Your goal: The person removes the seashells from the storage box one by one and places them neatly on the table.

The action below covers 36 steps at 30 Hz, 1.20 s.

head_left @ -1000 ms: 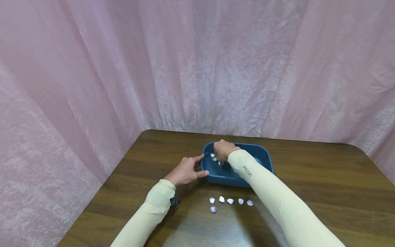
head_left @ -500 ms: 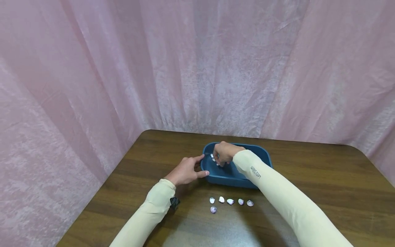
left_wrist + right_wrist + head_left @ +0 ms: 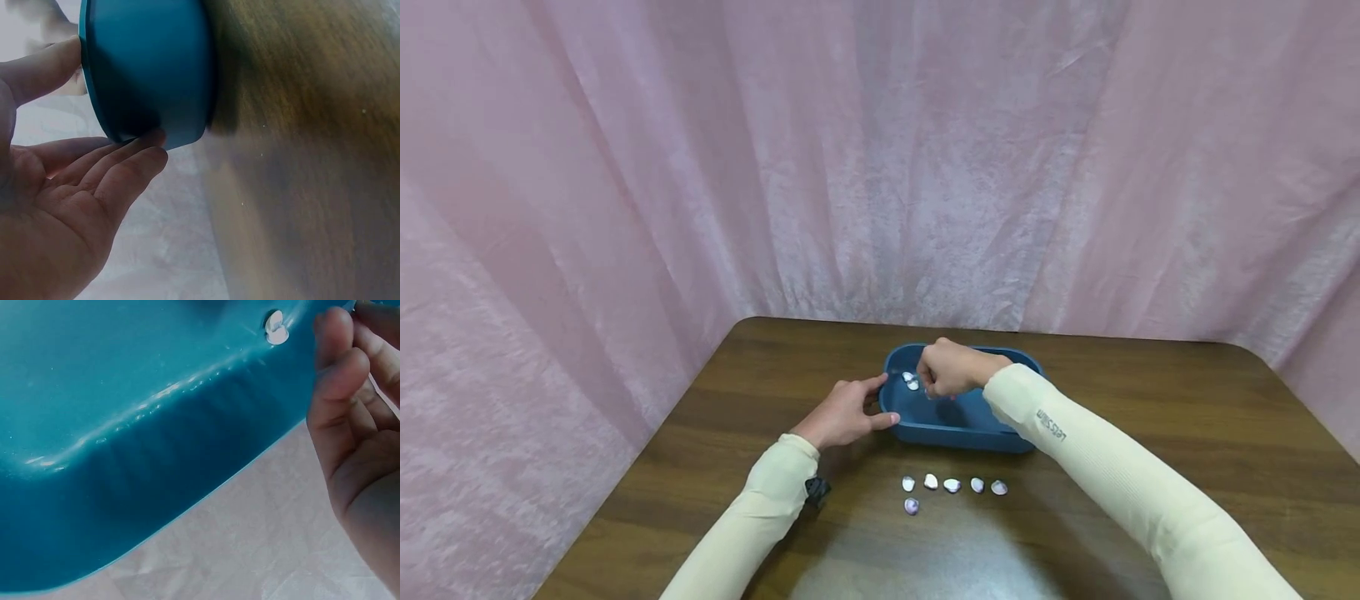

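A blue plastic basin (image 3: 958, 435) stands on the wooden table. My left hand (image 3: 844, 414) rests against its left end, thumb and fingertips touching rim and wall; in the left wrist view the fingers (image 3: 119, 178) lie nearly straight along the outer wall (image 3: 156, 69). Over the basin's inside, my right hand (image 3: 957, 367) has curled fingers. Between its fingertips, at the top edge of the right wrist view, a small pale shell (image 3: 350, 305) shows in part. Two white shells (image 3: 910, 381) lie close together in the basin's left part, left of this hand.
In front of the basin, several small white and purple shells (image 3: 952, 486) form a row on the table (image 3: 1120, 417). A purple shell (image 3: 912, 506) lies below the row's left end. A pink curtain (image 3: 880, 167) hangs behind the table.
My right hand has risen slightly from the basin floor, its forearm shifting right, with a shell pinched in the fingertips. The left hand keeps its place on the basin. The head view has shifted slightly.
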{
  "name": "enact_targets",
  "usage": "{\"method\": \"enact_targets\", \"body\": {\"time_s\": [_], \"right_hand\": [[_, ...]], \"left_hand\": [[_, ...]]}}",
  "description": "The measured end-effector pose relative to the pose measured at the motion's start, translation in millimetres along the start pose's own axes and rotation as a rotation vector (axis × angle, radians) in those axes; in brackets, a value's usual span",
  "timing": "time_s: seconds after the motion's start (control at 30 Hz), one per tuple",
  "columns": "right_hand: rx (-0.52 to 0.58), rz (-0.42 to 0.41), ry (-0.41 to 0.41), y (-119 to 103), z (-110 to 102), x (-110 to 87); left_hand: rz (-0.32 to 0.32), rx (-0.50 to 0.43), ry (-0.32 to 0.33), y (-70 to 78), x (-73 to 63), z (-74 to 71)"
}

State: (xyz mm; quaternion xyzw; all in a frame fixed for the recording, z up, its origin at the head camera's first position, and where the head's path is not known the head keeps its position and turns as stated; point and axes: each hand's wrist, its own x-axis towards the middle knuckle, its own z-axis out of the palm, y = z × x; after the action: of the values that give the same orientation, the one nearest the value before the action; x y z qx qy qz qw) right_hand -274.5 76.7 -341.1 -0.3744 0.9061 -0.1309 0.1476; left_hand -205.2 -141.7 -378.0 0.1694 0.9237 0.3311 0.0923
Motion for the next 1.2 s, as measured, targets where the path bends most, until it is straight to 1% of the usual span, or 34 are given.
{"method": "enact_targets", "body": {"time_s": [0.1,0.17,0.3,0.7,0.83,1.03,1.2], "right_hand": [[-0.012,-0.038,0.036,-1.0,2.0,-5.2],[0.000,-0.057,0.056,-0.8,3.4,-8.9],[0.033,-0.082,0.063,-1.9,4.7,-16.7],[0.056,-0.168,0.113,-10.4,3.3,-41.3],[0.038,-0.207,0.151,-17.7,5.5,-47.8],[-0.019,-0.263,0.214,-29.7,13.5,-63.2],[-0.037,-0.277,0.222,-36.5,28.7,-73.8]], "left_hand": [[0.004,0.006,0.000,-1.3,1.1,1.5],[0.003,0.004,-0.005,-1.8,1.9,2.8],[0.004,-0.001,-0.007,-2.1,3.0,4.0],[0.016,0.006,-0.002,-2.5,3.1,1.7],[0.012,0.007,0.005,-3.2,3.0,0.7],[0.026,0.003,0.012,-5.8,1.6,1.7],[0.028,-0.006,0.014,-5.9,1.4,3.4]]}}
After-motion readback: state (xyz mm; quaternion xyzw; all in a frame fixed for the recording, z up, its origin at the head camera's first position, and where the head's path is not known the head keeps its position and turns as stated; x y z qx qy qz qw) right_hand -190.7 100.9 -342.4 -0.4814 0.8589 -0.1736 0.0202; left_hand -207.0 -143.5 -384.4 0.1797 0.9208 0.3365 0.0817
